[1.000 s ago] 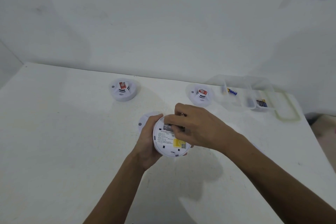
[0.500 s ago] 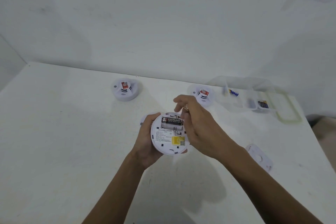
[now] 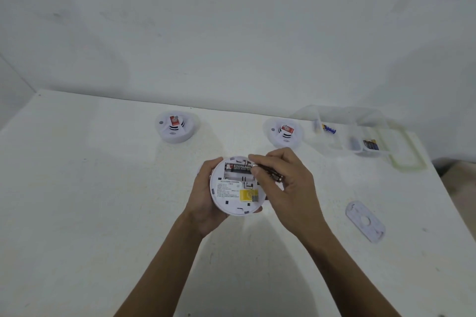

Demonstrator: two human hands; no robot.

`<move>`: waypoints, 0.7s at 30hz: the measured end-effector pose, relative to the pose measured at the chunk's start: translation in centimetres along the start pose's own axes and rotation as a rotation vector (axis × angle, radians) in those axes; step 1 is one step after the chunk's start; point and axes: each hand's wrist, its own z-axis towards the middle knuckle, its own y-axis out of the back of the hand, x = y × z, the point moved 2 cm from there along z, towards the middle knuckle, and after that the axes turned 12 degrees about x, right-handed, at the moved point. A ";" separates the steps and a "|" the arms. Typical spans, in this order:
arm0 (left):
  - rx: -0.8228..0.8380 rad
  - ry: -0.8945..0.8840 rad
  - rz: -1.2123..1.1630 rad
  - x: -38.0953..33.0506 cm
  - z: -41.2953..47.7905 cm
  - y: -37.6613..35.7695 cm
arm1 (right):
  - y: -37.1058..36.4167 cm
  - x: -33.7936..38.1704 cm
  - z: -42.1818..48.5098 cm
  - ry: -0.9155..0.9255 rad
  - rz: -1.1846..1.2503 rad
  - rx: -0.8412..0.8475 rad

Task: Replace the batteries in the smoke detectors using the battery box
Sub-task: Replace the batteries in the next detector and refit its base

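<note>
Left hand (image 3: 203, 201) fingers curled round upturned detector (image 3: 237, 197), right hand (image 3: 288, 183) fingers pinching battery (image 3: 269, 174) just above it

White table (image 3: 77, 188) with a faintly scuffed top, plain white wall (image 3: 206, 33) behind its far edge, brown floor (image 3: 461, 170) beyond the right edge, soft even light

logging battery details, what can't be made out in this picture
- Head view: label on the held detector, print too small to read.
- Head view: battery pinched by the right hand, mostly covered by its fingers; brand unreadable.
- Head view: battery count in the battery box, blurred behind cloudy walls.
</note>
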 end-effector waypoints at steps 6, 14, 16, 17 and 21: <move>-0.017 -0.023 0.042 0.0 -0.1 0.3 | 0.3 0.0 -0.2 -0.063 0.029 -0.036; -0.052 -0.015 -0.040 -0.1 -0.2 -0.4 | -0.4 -0.3 -1.1 -0.142 0.095 -0.190; -0.056 -0.015 -0.036 -0.1 -0.2 -0.3 | -0.8 -0.4 -1.4 -0.143 0.086 -0.223; -0.055 -0.016 -0.036 -0.1 -0.3 -0.4 | -0.9 -0.5 -1.5 -0.143 0.087 -0.238; -0.061 -0.014 -0.012 -0.2 -0.3 -0.4 | -1.6 -0.3 -2.3 -0.144 0.122 -0.308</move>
